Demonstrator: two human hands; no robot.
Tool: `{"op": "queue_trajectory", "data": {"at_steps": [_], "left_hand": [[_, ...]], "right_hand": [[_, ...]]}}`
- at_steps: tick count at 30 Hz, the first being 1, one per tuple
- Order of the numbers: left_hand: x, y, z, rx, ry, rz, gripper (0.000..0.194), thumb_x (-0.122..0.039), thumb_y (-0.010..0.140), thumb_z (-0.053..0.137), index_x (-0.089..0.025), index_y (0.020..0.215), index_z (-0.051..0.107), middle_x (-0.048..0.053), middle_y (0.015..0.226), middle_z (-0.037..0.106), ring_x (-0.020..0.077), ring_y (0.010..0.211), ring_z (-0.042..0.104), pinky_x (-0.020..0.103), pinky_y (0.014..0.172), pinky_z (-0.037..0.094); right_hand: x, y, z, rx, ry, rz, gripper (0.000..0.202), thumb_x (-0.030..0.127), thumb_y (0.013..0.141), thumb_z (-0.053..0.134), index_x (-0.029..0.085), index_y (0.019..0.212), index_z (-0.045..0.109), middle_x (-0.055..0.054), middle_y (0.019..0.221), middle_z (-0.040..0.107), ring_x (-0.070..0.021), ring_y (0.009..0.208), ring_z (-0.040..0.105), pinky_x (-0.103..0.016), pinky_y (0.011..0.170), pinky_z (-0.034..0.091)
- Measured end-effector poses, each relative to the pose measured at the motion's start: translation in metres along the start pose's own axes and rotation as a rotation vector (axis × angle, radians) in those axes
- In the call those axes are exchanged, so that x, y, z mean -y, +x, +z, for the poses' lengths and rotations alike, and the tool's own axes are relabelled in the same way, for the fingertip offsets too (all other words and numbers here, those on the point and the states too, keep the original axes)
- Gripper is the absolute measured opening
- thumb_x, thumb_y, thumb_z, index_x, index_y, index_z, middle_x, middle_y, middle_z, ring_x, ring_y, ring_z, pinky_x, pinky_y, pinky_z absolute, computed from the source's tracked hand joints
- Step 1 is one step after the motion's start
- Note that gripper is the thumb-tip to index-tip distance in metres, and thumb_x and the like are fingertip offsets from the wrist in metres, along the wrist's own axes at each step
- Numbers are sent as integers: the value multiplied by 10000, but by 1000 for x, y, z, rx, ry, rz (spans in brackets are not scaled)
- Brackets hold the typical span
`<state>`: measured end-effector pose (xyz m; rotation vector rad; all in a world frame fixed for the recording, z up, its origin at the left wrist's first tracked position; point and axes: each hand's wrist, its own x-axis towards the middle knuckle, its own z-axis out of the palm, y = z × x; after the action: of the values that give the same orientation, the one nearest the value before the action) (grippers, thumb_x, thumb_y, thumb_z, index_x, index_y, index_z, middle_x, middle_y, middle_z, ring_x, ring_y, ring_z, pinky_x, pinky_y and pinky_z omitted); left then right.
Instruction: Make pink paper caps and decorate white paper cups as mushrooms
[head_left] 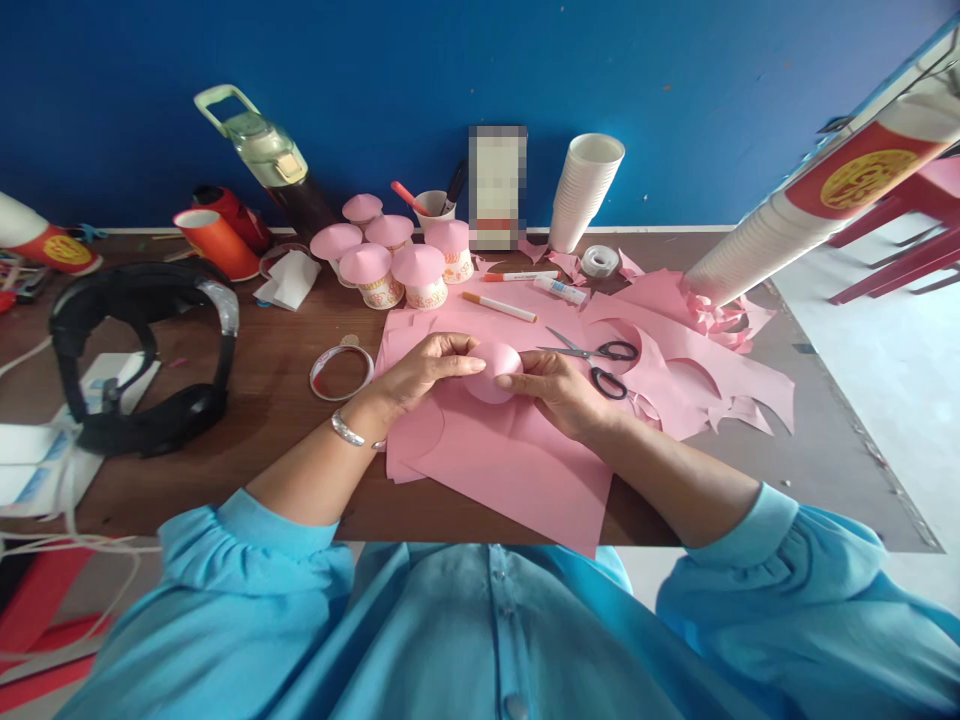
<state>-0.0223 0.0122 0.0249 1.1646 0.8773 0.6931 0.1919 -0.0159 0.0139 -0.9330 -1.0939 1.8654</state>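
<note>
Head view: both hands, left and right, pinch pink paper disc at opposite edges, above pink sheets on worktop; scissors beside right.

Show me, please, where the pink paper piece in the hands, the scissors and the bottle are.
Pink paper piece (496, 361): head view, upper middle.
Scissors (588, 353): head view, near the pivot.
Bottle (264, 148): head view, green lid.
</note>
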Motion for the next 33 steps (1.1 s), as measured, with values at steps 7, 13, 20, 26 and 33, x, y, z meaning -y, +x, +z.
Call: {"op": "queue_trajectory", "data": {"at_steps": [7,13,20,26,33], "left_hand": [[0,1,0,3,-13,-12,271,-377,743,826,-153,880,760,25,864,704,152,793,597,263,756,433],[3,1,-2,16,-1,-9,242,-368,754,825,-164,862,750,10,841,678,143,791,580,251,741,426],[3,1,-2,4,-10,-8,250,-369,748,836,-165,871,761,14,844,697,141,767,589,254,734,433],[4,4,-5,-3,-68,-2,252,-361,733,847,-155,850,762,30,822,717,159,788,628,268,755,452],[4,3,-4,26,-74,-10,267,-358,749,836,-153,909,779,49,902,749,164,824,638,273,794,457]], "right_hand": [[2,-2,3,7,83,27,356,451,655,929,159,794,781,-15,719,689,-157,745,573,-305,785,433],[2,-1,3,-10,38,37,348,404,593,960,154,739,767,5,673,669,-142,722,553,-301,766,419],[3,-1,3,-8,45,23,371,448,604,954,161,749,768,-10,688,684,-163,750,578,-311,783,435],[3,-2,2,8,104,-15,396,544,736,867,172,807,751,-43,777,709,-202,823,632,-329,806,476],[2,0,1,-59,136,-9,381,474,649,935,174,717,709,-6,695,658,-147,719,570,-287,733,451]]}}
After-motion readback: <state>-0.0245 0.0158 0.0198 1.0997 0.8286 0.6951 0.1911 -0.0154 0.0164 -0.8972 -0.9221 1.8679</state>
